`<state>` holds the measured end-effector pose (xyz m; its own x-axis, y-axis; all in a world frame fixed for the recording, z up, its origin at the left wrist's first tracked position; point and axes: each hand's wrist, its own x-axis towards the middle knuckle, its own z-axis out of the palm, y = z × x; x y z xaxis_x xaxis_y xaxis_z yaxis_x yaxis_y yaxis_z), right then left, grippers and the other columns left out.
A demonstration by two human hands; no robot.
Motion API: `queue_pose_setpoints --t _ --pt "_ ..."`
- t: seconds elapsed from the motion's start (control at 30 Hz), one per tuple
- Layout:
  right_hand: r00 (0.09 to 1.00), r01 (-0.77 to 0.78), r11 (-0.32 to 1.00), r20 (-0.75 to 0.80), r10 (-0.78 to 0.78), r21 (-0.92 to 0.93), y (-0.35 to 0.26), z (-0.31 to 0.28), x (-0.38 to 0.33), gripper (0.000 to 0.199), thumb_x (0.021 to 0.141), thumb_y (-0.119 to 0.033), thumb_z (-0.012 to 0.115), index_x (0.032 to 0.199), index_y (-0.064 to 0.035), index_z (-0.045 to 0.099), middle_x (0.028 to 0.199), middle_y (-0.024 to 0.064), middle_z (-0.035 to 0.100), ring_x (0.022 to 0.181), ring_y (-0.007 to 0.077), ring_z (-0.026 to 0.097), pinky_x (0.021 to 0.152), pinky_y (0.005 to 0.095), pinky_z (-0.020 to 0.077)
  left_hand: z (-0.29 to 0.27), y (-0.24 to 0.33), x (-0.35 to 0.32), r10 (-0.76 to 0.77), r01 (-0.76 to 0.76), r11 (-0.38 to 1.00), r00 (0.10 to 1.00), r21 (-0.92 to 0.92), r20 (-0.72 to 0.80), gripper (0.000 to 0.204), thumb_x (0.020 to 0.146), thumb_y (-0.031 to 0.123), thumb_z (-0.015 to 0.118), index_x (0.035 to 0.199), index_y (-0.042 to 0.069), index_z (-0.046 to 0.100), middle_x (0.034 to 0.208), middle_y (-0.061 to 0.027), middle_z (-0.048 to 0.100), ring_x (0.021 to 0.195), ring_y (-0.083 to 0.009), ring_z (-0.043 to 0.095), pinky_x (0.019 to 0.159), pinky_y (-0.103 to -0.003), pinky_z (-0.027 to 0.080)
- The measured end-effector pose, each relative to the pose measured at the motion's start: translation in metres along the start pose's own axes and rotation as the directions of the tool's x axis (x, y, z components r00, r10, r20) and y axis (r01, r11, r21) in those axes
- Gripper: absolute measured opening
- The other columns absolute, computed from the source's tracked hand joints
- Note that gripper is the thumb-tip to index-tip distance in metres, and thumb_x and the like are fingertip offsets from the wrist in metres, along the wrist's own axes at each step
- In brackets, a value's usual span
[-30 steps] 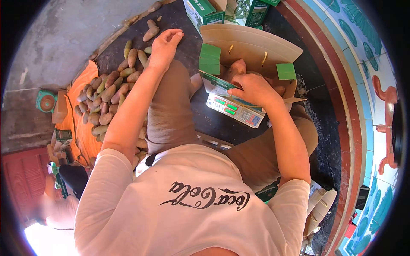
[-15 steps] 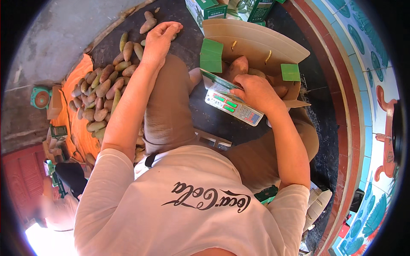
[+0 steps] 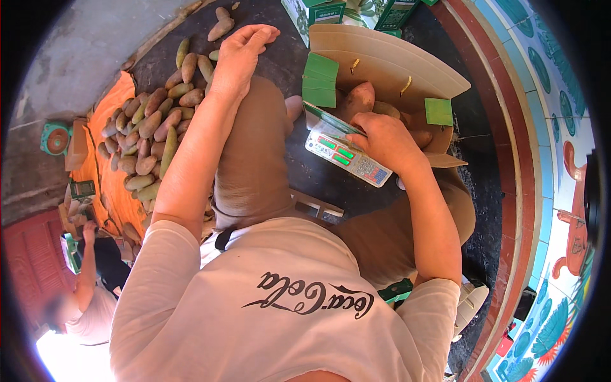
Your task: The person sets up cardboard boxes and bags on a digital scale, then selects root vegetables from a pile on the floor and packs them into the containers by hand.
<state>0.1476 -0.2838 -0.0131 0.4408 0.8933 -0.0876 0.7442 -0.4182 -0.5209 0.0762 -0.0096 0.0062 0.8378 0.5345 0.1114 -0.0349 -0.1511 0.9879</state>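
My left hand is above the dark floor just past my left knee, its fingers bent and drawn together. Whatever they may hold is hidden. Beside it spreads a heap of reddish-brown and greenish tubers, like sweet potatoes or yacon. My right hand is closed over the near edge of an open cardboard carton, its fingertips inside. Several large tubers lie in this carton, partly hidden by the hand. A digital scale with green lit displays shows at the carton's near side.
Green-and-white printed boxes stand behind the carton. Two tubers lie apart at the far left. An orange sheet lies under the heap. Another person is at the lower left. A tiled wall bounds the right.
The view has shifted slightly. My left hand has moved a little farther out, while my right hand stays on the carton edge. The other person at the lower left has an arm raised.
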Motion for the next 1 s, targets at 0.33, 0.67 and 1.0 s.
queue_pose_setpoints --t 0.33,0.67,1.0 --pt "1.0 0.01 1.0 -0.019 -0.01 -0.014 0.0 0.001 -0.002 0.025 0.08 -0.025 0.064 0.095 -0.0041 0.064 0.085 0.018 0.065 0.084 0.0352 0.062 0.073 0.0453 0.0484 0.001 -0.003 0.0 0.015 -0.022 0.995 0.997 -0.098 -0.07 0.023 0.094 0.023 0.054 0.105 0.004 0.062 0.108 -0.0088 0.065 0.104 -0.0167 0.058 0.089 -0.029 0.041" --pt "1.0 -0.028 0.999 0.007 0.028 -0.035 0.0 0.001 -0.002 0.023 0.08 -0.022 0.065 0.092 -0.0023 0.062 0.088 0.0164 0.064 0.084 0.0356 0.061 0.073 0.0435 0.0472 -0.002 -0.001 -0.002 0.147 -0.173 0.977 0.969 -0.121 -0.199 0.022 0.093 0.019 0.053 0.105 0.003 0.061 0.108 -0.0112 0.065 0.104 -0.0186 0.059 0.089 -0.03 0.043" --pt "1.0 -0.012 0.999 -0.009 0.011 -0.038 -0.003 0.0 -0.001 0.025 0.08 -0.026 0.065 0.089 -0.0032 0.062 0.082 0.0172 0.065 0.081 0.034 0.062 0.071 0.0436 0.0484 -0.114 -0.11 -0.039 -0.176 0.264 0.951 0.891 0.162 -0.418 0.021 0.088 0.021 0.058 0.095 0.002 0.065 0.091 -0.0047 0.066 0.084 -0.0109 0.06 0.073 -0.026 0.045"
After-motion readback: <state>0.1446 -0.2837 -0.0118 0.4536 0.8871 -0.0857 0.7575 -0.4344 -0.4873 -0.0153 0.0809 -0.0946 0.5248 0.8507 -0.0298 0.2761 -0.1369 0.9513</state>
